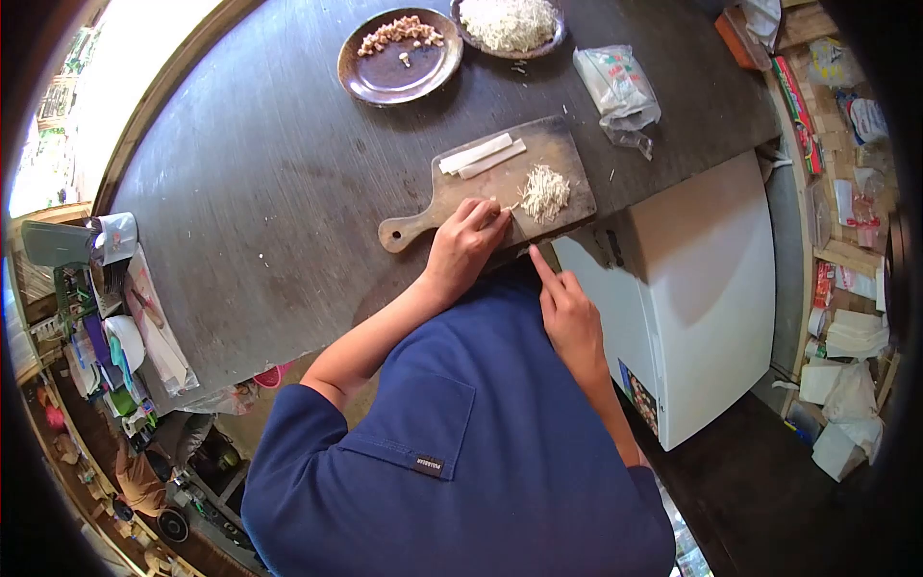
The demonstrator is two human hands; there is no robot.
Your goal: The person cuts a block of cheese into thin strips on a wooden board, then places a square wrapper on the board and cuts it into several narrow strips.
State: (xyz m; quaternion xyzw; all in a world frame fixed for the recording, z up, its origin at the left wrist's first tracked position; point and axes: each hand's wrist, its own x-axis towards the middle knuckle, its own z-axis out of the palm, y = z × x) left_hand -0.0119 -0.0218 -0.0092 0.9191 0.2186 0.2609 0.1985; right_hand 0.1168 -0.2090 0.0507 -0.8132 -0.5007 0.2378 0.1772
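Note:
A wooden cutting board (pixel 452 197) with a round-ended handle lies near the table's front edge. Two long white strips (pixel 481 156) rest side by side on it, left of a small heap of thin pale shreds (pixel 545 193). My left hand (pixel 466 238) presses down on the board's near edge, fingers bent and together over a pale strip, mostly covered. Just off that edge is my right hand (pixel 574 313), its index finger stretched toward the board and the other fingers curled. What they close on, if anything, is hidden.
Beyond the board stand a brown plate (pixel 399 82) of diced pieces and another plate (pixel 510 27) heaped with white shreds. A plastic bag (pixel 618 88) lies to their right. A white appliance (pixel 711 288) stands below the table's right side; utensils and packets (pixel 115 337) crowd the left.

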